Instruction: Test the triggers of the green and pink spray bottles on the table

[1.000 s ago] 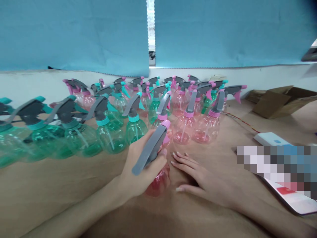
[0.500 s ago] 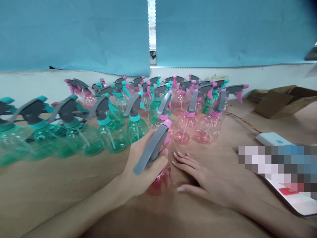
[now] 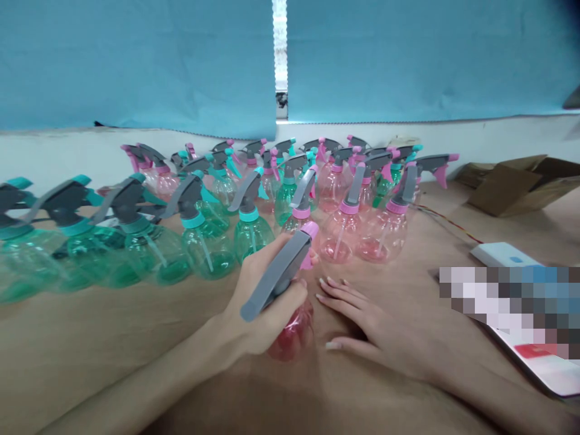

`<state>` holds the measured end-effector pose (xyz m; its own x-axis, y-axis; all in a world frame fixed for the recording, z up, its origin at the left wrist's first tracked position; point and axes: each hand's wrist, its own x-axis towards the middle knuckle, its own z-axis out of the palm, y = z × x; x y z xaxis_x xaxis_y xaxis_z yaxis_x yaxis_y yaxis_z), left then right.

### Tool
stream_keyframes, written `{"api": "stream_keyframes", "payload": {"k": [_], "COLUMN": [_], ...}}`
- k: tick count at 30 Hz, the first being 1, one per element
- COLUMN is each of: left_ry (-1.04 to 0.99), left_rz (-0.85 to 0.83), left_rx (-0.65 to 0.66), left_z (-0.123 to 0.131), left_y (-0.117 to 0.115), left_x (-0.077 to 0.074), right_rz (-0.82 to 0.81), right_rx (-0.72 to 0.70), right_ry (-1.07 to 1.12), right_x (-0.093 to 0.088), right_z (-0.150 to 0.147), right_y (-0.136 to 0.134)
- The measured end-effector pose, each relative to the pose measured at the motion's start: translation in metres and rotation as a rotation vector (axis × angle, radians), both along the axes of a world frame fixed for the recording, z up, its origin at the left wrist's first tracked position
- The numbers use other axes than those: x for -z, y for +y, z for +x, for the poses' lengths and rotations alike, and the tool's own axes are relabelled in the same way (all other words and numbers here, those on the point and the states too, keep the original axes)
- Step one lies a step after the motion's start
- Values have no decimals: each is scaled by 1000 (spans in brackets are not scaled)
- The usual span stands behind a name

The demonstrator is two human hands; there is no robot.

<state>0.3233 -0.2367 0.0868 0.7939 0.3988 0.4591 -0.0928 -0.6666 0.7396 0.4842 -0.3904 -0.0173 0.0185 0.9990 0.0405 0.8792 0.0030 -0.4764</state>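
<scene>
A pink spray bottle [image 3: 294, 335] with a grey-and-pink trigger head stands on the wooden table [image 3: 136, 338], tilted a little if at all. My left hand [image 3: 263, 296] is wrapped round its neck, and the fingers hide the collar. To the right, my right hand [image 3: 362, 317] lies on the tabletop with its fingers spread, apart from the bottle and holding nothing. Just beyond the hands stand more pink spray bottles [image 3: 342, 232], and a row of green spray bottles [image 3: 208, 248] stretches off to the left.
Several more pink and green bottles [image 3: 287, 193] crowd the back near the wall. At the right are an opened cardboard box [image 3: 512, 184], a white device [image 3: 505, 254] with a thin cable, and a flat object [image 3: 555, 368], partly blurred out. Blue sheets [image 3: 136, 66] hang behind.
Almost nothing differs. The grey trigger head in my left hand has shifted very slightly, and the whole view has drifted a few pixels to the right. My right hand keeps its pose.
</scene>
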Motion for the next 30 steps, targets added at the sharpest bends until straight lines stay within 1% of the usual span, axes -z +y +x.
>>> {"api": "stream_keyframes", "payload": {"k": [3, 11, 15, 20, 30], "left_ry": [-12, -11, 4, 65, 68], "left_rz": [25, 36, -21, -97, -182], "left_rx": [18, 8, -10, -65, -35], "left_z": [0, 1, -1, -1, 1], "left_y": [1, 0, -1, -3, -2], "left_x": [0, 0, 1, 4, 5], "right_rz": [6, 21, 6, -9, 6], "right_rx": [3, -11, -4, -15, -4], "right_ry": [-12, -24, -20, -46, -43], "right_x": [1, 5, 3, 1, 5], "right_z": [0, 1, 1, 1, 1], "right_y": [0, 0, 0, 0, 0]}}
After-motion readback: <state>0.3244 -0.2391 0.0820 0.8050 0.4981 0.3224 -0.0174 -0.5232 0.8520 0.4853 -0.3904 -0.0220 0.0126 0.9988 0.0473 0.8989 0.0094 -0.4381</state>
